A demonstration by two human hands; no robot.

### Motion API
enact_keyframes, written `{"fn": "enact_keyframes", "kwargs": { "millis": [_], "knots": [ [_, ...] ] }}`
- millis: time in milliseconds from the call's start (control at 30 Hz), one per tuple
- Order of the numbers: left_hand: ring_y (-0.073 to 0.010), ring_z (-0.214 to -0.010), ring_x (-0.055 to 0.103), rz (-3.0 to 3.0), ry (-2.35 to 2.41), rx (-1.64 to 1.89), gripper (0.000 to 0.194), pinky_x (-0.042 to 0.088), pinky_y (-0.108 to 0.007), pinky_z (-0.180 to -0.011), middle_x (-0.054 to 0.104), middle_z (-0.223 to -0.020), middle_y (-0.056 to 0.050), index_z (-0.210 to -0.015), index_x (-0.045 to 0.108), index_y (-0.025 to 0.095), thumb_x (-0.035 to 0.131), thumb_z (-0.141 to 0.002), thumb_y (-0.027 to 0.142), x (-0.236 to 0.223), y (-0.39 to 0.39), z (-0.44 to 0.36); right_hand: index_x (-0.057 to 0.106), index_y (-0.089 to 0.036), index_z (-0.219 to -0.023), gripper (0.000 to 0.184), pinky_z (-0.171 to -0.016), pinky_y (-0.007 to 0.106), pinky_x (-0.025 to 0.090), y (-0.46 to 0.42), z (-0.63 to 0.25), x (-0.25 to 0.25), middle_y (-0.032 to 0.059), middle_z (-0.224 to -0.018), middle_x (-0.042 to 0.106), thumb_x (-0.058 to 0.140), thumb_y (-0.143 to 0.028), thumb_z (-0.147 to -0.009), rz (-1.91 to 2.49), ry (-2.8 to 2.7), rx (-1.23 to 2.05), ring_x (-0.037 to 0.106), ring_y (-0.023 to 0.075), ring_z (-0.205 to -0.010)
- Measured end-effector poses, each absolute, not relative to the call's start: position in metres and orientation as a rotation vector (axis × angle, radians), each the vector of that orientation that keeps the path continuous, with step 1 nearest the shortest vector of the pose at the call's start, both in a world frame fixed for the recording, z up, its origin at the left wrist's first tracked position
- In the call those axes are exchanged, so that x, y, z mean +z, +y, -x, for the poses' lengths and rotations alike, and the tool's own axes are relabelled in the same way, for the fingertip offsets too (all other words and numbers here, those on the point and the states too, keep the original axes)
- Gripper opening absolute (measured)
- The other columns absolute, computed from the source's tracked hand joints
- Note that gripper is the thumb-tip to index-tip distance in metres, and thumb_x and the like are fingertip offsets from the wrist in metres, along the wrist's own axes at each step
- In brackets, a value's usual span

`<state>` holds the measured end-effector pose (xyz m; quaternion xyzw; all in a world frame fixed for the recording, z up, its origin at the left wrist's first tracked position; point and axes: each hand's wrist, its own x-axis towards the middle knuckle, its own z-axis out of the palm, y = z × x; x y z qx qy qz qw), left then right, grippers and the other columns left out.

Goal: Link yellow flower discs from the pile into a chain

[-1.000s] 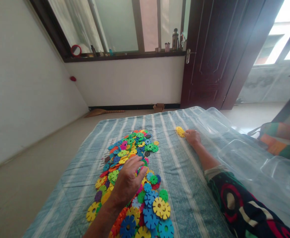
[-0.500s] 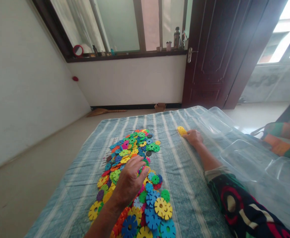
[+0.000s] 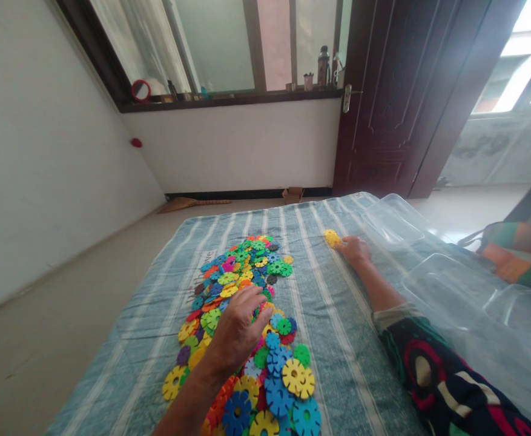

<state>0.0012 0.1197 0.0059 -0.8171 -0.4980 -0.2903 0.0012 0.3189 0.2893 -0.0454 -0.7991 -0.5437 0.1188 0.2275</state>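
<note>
A long heap of colourful notched plastic discs (image 3: 278, 395) lies on the striped cloth (image 3: 333, 339). Over the middle of this heap rests my left hand (image 3: 242, 324), its fingers loosely bent and the thumb apart; I see nothing held in it. Off to the right of the heap, my right hand (image 3: 355, 249) has its fingertips on a small group of yellow discs (image 3: 332, 238). Those yellow discs lie on the cloth, overlapping each other. The undersides of my right fingers are hidden.
Clear plastic boxes (image 3: 451, 290) stand along the right side of the cloth, beside my right arm. Beyond the far edge are a dark red door (image 3: 383, 121), a small cardboard box (image 3: 292, 195) on the floor and a window ledge (image 3: 229, 102) with several small items.
Both hands stay almost where they were, the left above the heap and the right at the yellow discs. The whole view has shifted very slightly.
</note>
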Motion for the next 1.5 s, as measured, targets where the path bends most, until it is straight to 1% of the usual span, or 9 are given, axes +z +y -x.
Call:
{"fn": "enact_keyframes", "kwargs": {
  "millis": [167,300,533,767,1000,1167,1300,1367,1500],
  "knots": [
    [-0.0243,-0.109,0.062,2.636,-1.593,-0.836,0.024,0.050,-0.041,-0.100,0.070,-0.109,-0.012,-0.092,0.071,0.017,0.051,-0.089,0.031,0.010,0.118,-0.003,0.068,-0.021,-0.122,0.046,-0.076,0.030,0.046,0.281,-0.319,-0.050,0.0128,-0.112,0.071,0.061,-0.044,-0.082,2.171,-1.485,0.263,0.065,0.0261,-0.103],
    [-0.0234,-0.107,0.061,2.712,-1.616,-0.735,0.022,0.049,-0.038,-0.098,0.069,-0.107,-0.011,-0.093,0.070,0.017,0.052,-0.088,0.029,0.010,0.117,-0.007,0.068,-0.018,-0.120,0.043,-0.076,0.029,0.045,0.262,-0.313,-0.054,0.0115,-0.104,0.073,0.057,-0.038,-0.084,2.102,-1.435,0.253,0.066,0.0242,-0.096],
    [-0.0226,-0.099,0.060,2.817,-1.644,-0.527,0.012,0.048,-0.037,-0.095,0.067,-0.095,-0.010,-0.085,0.067,0.016,0.057,-0.083,0.022,0.006,0.119,-0.009,0.073,-0.018,-0.103,0.034,-0.071,0.028,0.043,0.195,-0.273,-0.064,0.0040,-0.074,0.070,0.055,-0.035,-0.080,1.766,-1.453,0.391,0.063,0.0190,-0.073],
    [-0.0236,-0.102,0.058,2.777,-1.636,-0.414,0.008,0.047,-0.039,-0.096,0.065,-0.094,-0.008,-0.080,0.065,0.018,0.057,-0.078,0.015,0.003,0.121,-0.008,0.073,-0.021,-0.082,0.026,-0.060,0.025,0.039,0.140,-0.237,-0.066,-0.0008,-0.060,0.062,0.054,-0.038,-0.078,1.536,-1.580,0.591,0.054,0.0147,-0.058],
    [-0.0253,-0.112,0.055,2.834,-1.556,-0.366,0.011,0.041,-0.042,-0.105,0.064,-0.106,-0.011,-0.089,0.066,0.017,0.063,-0.080,0.022,0.010,0.111,-0.018,0.073,-0.021,-0.080,0.024,-0.061,0.024,0.037,0.139,-0.239,-0.064,-0.0010,-0.061,0.061,0.054,-0.037,-0.079,1.509,-1.638,0.635,0.052,0.0136,-0.059],
    [-0.0252,-0.115,0.053,3.123,-1.364,-0.138,0.016,0.042,-0.039,-0.104,0.062,-0.114,-0.008,-0.088,0.068,0.019,0.071,-0.075,0.030,0.026,0.087,-0.037,0.073,-0.021,-0.081,0.025,-0.062,0.024,0.037,0.139,-0.240,-0.062,-0.0013,-0.061,0.061,0.054,-0.037,-0.080,1.533,-1.654,0.655,0.052,0.0134,-0.059],
    [-0.0312,-0.122,0.048,3.130,-1.353,0.062,0.022,0.037,-0.047,-0.108,0.060,-0.116,-0.010,-0.081,0.067,0.018,0.073,-0.073,0.037,0.030,0.072,-0.049,0.073,-0.022,-0.083,0.025,-0.063,0.024,0.037,0.140,-0.240,-0.060,-0.0011,-0.064,0.063,0.053,-0.038,-0.081,1.554,-1.662,0.669,0.053,0.0134,-0.060],
    [-0.0331,-0.124,0.046,3.090,-1.393,0.109,0.022,0.036,-0.049,-0.108,0.059,-0.119,-0.012,-0.081,0.066,0.017,0.074,-0.072,0.036,0.030,0.069,-0.051,0.073,-0.023,-0.083,0.024,-0.063,0.024,0.038,0.140,-0.239,-0.060,-0.0012,-0.065,0.064,0.054,-0.038,-0.081,1.560,-1.660,0.662,0.054,0.0133,-0.060],
    [-0.0303,-0.120,0.049,3.078,-1.431,0.090,0.024,0.038,-0.045,-0.106,0.058,-0.121,-0.010,-0.087,0.063,0.019,0.074,-0.068,0.026,0.029,0.067,-0.049,0.073,-0.023,-0.082,0.023,-0.063,0.023,0.038,0.141,-0.235,-0.060,-0.0015,-0.065,0.065,0.054,-0.035,-0.081,1.546,-1.660,0.656,0.055,0.0131,-0.061]
  ]
}}
